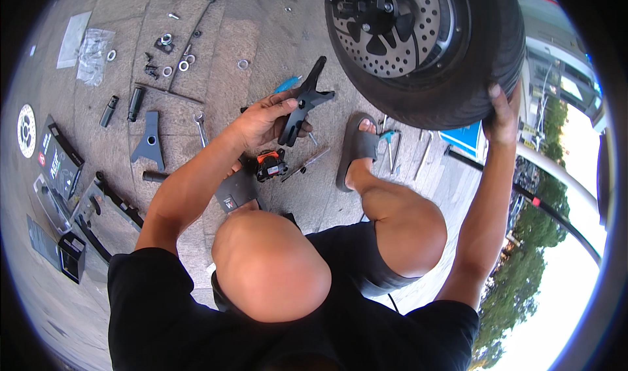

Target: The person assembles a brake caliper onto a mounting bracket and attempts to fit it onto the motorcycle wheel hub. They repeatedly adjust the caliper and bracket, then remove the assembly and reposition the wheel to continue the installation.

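My left hand is closed around a black forked bracket with a hole in its middle, held up over the pavement. At the upper right is a wheel with a thick black tire. My right hand grips the tire's lower right edge, the thumb lying on the tread. A perforated brake disc and a dark brake caliper show on the wheel's side. Beneath my left hand, an orange-and-black tool lies near my foot. A blue-handled screwdriver lies partly hidden behind the bracket.
On the paving, a grey forked plate, a T-handle wrench, black sockets, a spanner and several nuts and washers lie to the left. Opened packaging sits farther left. Blue-handled hex keys lie by my sandal.
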A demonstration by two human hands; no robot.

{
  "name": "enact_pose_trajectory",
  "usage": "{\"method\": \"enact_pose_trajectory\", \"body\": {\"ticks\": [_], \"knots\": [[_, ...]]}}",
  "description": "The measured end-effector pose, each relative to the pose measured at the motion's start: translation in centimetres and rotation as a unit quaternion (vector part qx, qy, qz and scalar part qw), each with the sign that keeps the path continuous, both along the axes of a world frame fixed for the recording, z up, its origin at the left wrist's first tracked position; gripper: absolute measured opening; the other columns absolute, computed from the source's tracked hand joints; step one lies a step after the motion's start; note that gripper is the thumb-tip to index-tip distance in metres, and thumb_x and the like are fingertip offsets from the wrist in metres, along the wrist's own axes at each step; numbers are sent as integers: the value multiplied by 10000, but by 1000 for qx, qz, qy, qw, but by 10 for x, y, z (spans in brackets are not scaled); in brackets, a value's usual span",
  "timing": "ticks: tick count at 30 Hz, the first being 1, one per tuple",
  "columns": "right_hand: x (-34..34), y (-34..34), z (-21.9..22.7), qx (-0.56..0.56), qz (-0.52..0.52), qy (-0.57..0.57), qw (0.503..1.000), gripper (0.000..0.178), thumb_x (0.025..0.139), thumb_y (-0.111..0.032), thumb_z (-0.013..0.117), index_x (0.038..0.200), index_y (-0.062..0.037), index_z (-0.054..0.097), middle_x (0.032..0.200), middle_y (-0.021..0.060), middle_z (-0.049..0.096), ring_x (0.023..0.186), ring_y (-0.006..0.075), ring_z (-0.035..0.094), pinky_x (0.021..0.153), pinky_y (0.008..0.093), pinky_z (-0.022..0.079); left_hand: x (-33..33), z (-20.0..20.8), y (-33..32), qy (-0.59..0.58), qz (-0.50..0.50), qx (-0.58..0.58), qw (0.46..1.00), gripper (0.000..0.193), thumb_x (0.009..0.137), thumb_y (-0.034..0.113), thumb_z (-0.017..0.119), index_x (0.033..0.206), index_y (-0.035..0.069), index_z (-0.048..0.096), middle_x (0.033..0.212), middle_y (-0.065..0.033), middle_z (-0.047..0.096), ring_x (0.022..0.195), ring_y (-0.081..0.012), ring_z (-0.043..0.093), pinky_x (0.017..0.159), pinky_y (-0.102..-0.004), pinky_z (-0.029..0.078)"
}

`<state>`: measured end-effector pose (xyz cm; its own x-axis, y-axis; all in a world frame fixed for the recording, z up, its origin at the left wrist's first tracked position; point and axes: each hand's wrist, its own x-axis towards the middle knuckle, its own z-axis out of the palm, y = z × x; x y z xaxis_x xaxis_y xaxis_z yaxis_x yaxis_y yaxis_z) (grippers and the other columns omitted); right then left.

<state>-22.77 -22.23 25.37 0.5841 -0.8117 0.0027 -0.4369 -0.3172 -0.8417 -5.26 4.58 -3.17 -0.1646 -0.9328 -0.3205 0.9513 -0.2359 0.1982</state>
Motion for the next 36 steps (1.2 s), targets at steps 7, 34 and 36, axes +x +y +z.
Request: {"method": "enact_pose_trajectory", "body": {"ticks": [7,34,36], "knots": [[-13,-9,-5,-7,31,-14,999,917,719,-367,757,1409,13,287,1356,173,442,1253,295,442,1070,409,313,48,-19,-11,-453,-99,36,885,419,772,-19,491,1186,-34,550,1052,-150,638,977,-246,619,862,-315,472],[1,-36,4,128,82,-67,986,1144,620,-437,849,1440,41,212,1349,221,404,1262,330,428,1050,400,352,30,-36,-21,-900,-10,191,392,405,793,73,568,1197,90,554,1323,-195,440,1275,-422,379,1033,-442,401],[1,-37,4,140,77,-77,984,1132,624,-422,852,1437,42,215,1347,222,409,1257,330,436,1048,402,356,22,-31,-16,-863,-1,296,410,518,793,272,676,1218,33,503,1213,-206,478,1124,-406,480,951,-447,431]]}}
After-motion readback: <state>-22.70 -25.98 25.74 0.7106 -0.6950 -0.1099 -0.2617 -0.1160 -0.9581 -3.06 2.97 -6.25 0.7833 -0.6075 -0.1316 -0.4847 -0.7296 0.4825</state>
